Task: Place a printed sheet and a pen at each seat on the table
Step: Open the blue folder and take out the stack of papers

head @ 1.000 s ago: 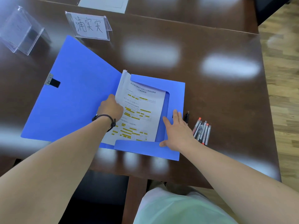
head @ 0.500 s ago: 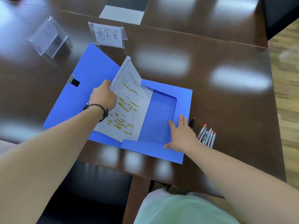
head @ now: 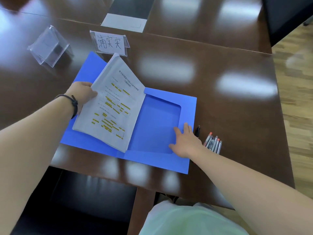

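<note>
An open blue folder (head: 157,122) lies on the dark wooden table (head: 228,116). My left hand (head: 83,93) grips the left edge of a stack of printed sheets (head: 113,106) with yellow highlights, lifted and tilted out of the folder's pocket. My right hand (head: 185,141) lies flat, fingers apart, on the folder's right flap. Several pens (head: 213,144) with orange caps lie in a bunch just right of that hand, with one black pen (head: 197,131) beside the folder's edge.
A name card holder (head: 109,42) with handwritten characters stands behind the folder. An empty clear holder (head: 48,46) sits at the far left. A white sheet (head: 124,22) lies further back. A black chair (head: 76,200) is below the table edge; wooden floor at right.
My left hand has pulled the stack of sheets up and to the left, out of the folder's pocket, leaving the pocket bare. My right hand stays pressed on the flap.
</note>
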